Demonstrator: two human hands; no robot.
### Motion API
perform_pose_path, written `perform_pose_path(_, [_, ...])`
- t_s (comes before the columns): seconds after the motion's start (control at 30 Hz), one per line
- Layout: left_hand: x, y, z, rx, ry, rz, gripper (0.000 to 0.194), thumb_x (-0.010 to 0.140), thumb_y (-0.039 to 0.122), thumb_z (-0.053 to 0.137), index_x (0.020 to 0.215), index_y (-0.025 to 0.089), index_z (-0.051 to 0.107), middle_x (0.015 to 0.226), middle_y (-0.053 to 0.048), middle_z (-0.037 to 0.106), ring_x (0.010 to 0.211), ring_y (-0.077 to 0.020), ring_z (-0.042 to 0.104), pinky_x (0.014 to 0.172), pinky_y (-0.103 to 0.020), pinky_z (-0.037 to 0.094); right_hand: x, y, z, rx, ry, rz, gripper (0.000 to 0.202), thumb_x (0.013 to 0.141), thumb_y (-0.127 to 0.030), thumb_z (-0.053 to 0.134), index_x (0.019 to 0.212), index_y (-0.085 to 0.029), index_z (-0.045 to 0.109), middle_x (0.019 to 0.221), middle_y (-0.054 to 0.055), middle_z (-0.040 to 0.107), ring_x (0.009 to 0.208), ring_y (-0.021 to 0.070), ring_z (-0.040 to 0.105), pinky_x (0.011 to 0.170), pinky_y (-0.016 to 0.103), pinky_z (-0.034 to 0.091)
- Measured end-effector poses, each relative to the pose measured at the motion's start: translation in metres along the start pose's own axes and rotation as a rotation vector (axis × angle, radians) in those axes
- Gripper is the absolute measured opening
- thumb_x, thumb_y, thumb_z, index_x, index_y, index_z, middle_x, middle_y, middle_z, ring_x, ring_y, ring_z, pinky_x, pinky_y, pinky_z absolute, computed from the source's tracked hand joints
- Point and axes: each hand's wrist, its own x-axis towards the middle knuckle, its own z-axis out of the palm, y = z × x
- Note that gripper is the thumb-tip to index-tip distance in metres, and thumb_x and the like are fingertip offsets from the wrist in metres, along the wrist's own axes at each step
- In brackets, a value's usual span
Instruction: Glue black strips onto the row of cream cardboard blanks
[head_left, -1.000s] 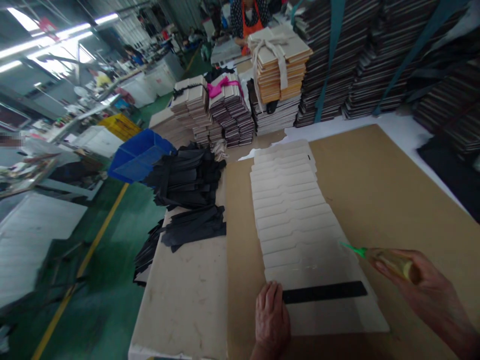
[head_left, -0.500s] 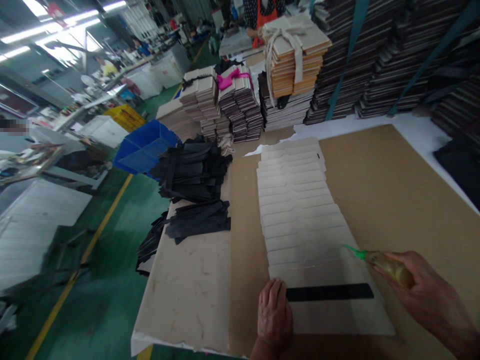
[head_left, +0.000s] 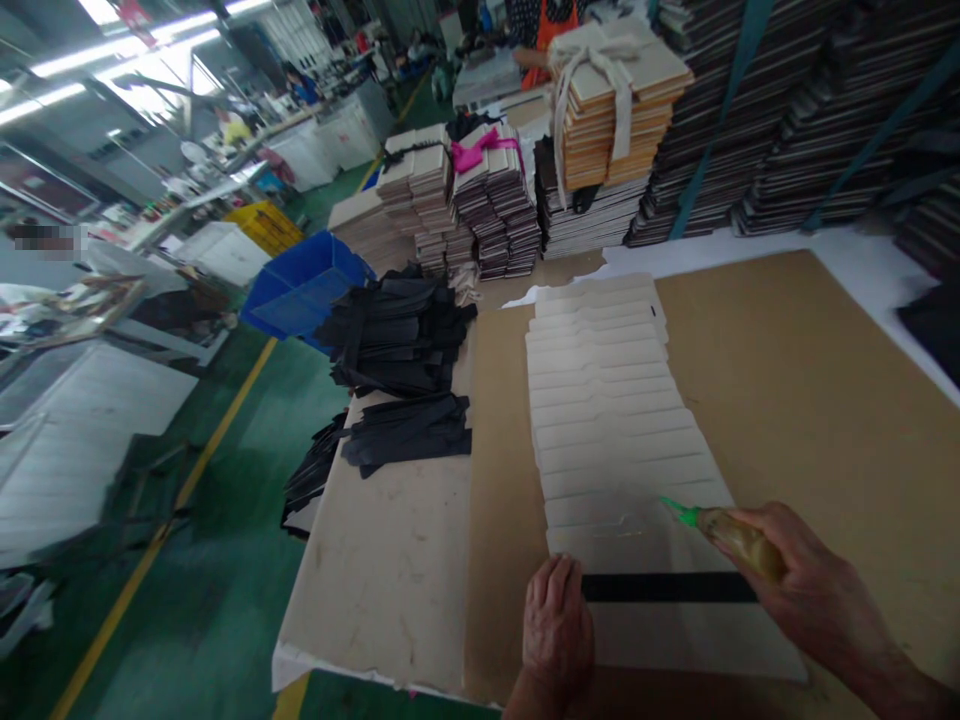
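Head view, worktop (head_left: 787,380) covered w/ brown board. Right hand (head_left: 814,590), fingers clamped round a glue bottle (head_left: 739,540); its green nozzle (head_left: 679,512) rests on or just above the row of overlapped white cards (head_left: 607,420) running near to far. Left hand (head_left: 556,630) lies flat, fingers together, pressing the left end of a black strip (head_left: 667,587) laid across the nearest card. Strip thus runs from the left fingertips rightward, passing under the right hand. Judged: strip is thin, light, limp; prob. shifts easily, so best held at an end w/ flat pressure. Cards look stiff but light. Bottle likely soft-walled; grip at mid-body. Left of the board: heap of black strips (head_left: 397,335). Far: tied card stacks (head_left: 611,100), blue bin (head_left: 304,285).
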Motion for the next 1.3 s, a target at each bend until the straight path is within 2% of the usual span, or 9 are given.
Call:
perform_pose_path(0.2, [-0.004, 0.001, 0.005, -0.007, -0.001, -0.009, 0.052, 0.097, 0.009, 0.062, 0.145, 0.021, 0.079, 0.139, -0.009, 0.087, 0.132, -0.0272, 0.078, 0.114, -0.041, 0.068, 0.000, 0.000, 0.002, -0.031, 0.012, -0.015, 0.046, 0.106, -0.070, 0.072, 0.126, -0.030, 0.079, 0.117, 0.006, 0.084, 0.100, 0.0312, 0.084, 0.084, 0.044, 0.067])
perform_pose_path(0.37, [-0.006, 0.001, 0.008, -0.018, 0.001, -0.012, 0.051, 0.098, 0.013, 0.063, 0.145, 0.021, 0.080, 0.140, -0.010, 0.087, 0.130, -0.0277, 0.078, 0.114, -0.041, 0.068, -0.001, -0.002, 0.012, 0.025, -0.013, -0.084, 0.043, 0.111, -0.067, 0.067, 0.128, -0.029, 0.078, 0.118, 0.008, 0.083, 0.107, 0.0312, 0.083, 0.093, 0.044, 0.067])
perform_pose_path(0.5, [-0.006, 0.001, 0.007, -0.022, -0.025, -0.012, 0.055, 0.096, 0.012, 0.064, 0.149, 0.021, 0.079, 0.141, -0.011, 0.086, 0.132, -0.0276, 0.077, 0.116, -0.040, 0.067, 0.001, 0.004, 0.006, -0.005, 0.000, -0.041, 0.046, 0.107, -0.072, 0.070, 0.127, -0.031, 0.077, 0.119, 0.008, 0.083, 0.104, 0.0334, 0.083, 0.090, 0.047, 0.066])
perform_pose_path(0.7, [-0.006, 0.001, 0.006, -0.030, -0.033, -0.018, 0.055, 0.096, 0.012, 0.064, 0.148, 0.020, 0.079, 0.142, -0.009, 0.086, 0.134, -0.0267, 0.076, 0.118, -0.039, 0.066, 0.010, -0.015, 0.008, 0.058, -0.046, -0.069, 0.040, 0.105, -0.067, 0.070, 0.120, -0.031, 0.078, 0.112, 0.008, 0.083, 0.099, 0.0310, 0.084, 0.090, 0.045, 0.069])
perform_pose_path(0.77, [-0.005, 0.002, 0.005, -0.035, -0.022, -0.020, 0.055, 0.096, 0.012, 0.064, 0.147, 0.020, 0.080, 0.141, -0.009, 0.086, 0.133, -0.0264, 0.076, 0.118, -0.038, 0.066, 0.011, -0.008, 0.003, 0.058, -0.060, -0.043, 0.043, 0.101, -0.069, 0.074, 0.119, -0.031, 0.080, 0.112, 0.008, 0.085, 0.097, 0.0320, 0.085, 0.088, 0.046, 0.070])
perform_pose_path(0.87, [-0.004, 0.002, 0.005, -0.041, -0.006, -0.022, 0.055, 0.096, 0.010, 0.061, 0.148, 0.019, 0.080, 0.140, -0.009, 0.086, 0.132, -0.0261, 0.077, 0.117, -0.038, 0.066, 0.007, 0.019, -0.014, -0.012, -0.057, 0.080, 0.053, 0.092, -0.080, 0.077, 0.119, -0.035, 0.082, 0.114, 0.007, 0.086, 0.098, 0.0378, 0.086, 0.081, 0.051, 0.070])
perform_pose_path(0.97, [-0.003, 0.003, 0.006, -0.043, 0.000, -0.026, 0.056, 0.097, 0.010, 0.060, 0.148, 0.020, 0.080, 0.139, -0.009, 0.087, 0.131, -0.0259, 0.077, 0.117, -0.038, 0.066, 0.001, 0.039, -0.025, -0.072, 0.005, 0.163, 0.049, 0.095, -0.082, 0.071, 0.119, -0.040, 0.082, 0.118, 0.008, 0.086, 0.103, 0.0438, 0.085, 0.087, 0.059, 0.067])
perform_pose_path(1.03, [-0.003, 0.003, 0.006, -0.042, 0.004, -0.023, 0.055, 0.097, 0.012, 0.060, 0.147, 0.021, 0.080, 0.139, -0.009, 0.087, 0.131, -0.0260, 0.077, 0.116, -0.038, 0.067, -0.001, 0.041, -0.024, -0.051, 0.008, 0.171, 0.047, 0.094, -0.081, 0.073, 0.118, -0.041, 0.081, 0.119, 0.008, 0.086, 0.106, 0.0444, 0.085, 0.091, 0.061, 0.067])
perform_pose_path(1.3, [-0.005, 0.000, 0.006, -0.027, -0.021, -0.012, 0.057, 0.095, 0.011, 0.063, 0.149, 0.020, 0.079, 0.139, -0.010, 0.087, 0.133, -0.0272, 0.077, 0.117, -0.039, 0.066, 0.003, 0.040, -0.024, -0.041, -0.031, 0.209, 0.051, 0.089, -0.083, 0.076, 0.113, -0.039, 0.084, 0.115, 0.009, 0.087, 0.095, 0.0435, 0.086, 0.074, 0.056, 0.069])
